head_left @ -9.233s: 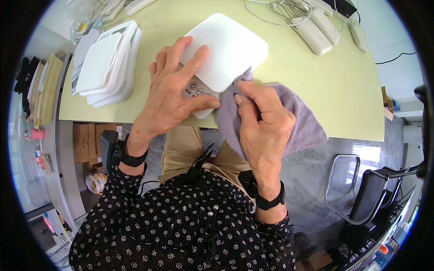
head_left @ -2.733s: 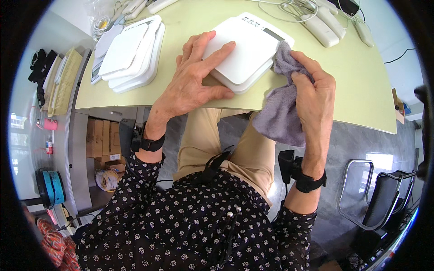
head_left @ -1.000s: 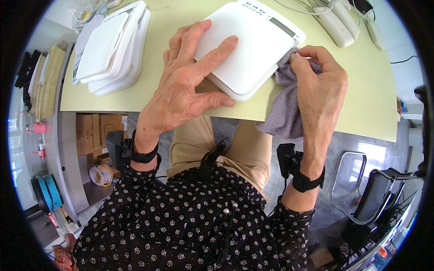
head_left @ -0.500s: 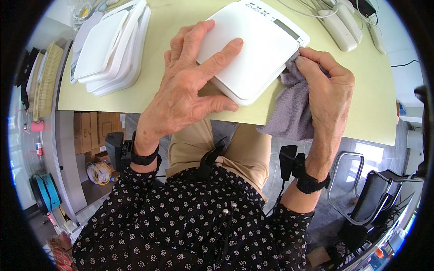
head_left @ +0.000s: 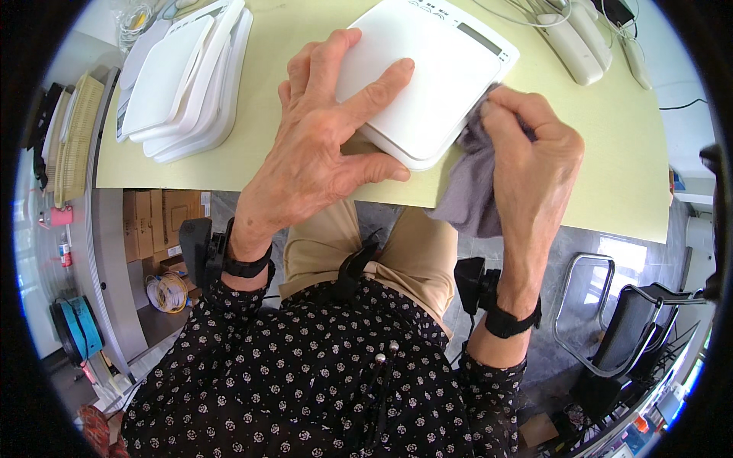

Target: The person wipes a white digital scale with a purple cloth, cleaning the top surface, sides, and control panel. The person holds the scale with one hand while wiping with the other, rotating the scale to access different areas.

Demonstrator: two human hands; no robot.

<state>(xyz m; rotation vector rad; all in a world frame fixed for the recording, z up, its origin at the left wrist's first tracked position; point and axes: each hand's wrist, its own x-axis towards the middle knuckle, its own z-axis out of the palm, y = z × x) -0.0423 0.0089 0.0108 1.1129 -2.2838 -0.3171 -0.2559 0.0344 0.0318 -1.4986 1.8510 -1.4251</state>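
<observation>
A white digital scale [head_left: 427, 84] with a dark display strip and small buttons along its far edge lies tilted on the pale yellow-green table. My left hand [head_left: 328, 137] spreads over its left side, fingertips on the top plate and thumb by the near edge. Nothing is gripped in that hand. A grey-purple cloth [head_left: 475, 183] is pinched in my right hand [head_left: 534, 145], pressed to the scale's right side edge. The cloth's lower part droops over the table's front edge. What lies under the scale is hidden.
Several similar white scales [head_left: 191, 84] are stacked at the table's left. White power strips or adapters [head_left: 569, 49] with cables lie at the far right. Below stand cardboard boxes [head_left: 164, 221] in a cabinet, a coil of cable [head_left: 168, 291] and a black chair [head_left: 630, 328].
My right hand and the cloth have slid left and toward me along the scale's right edge. The scale has shifted slightly. My left hand stays nearly where it was.
</observation>
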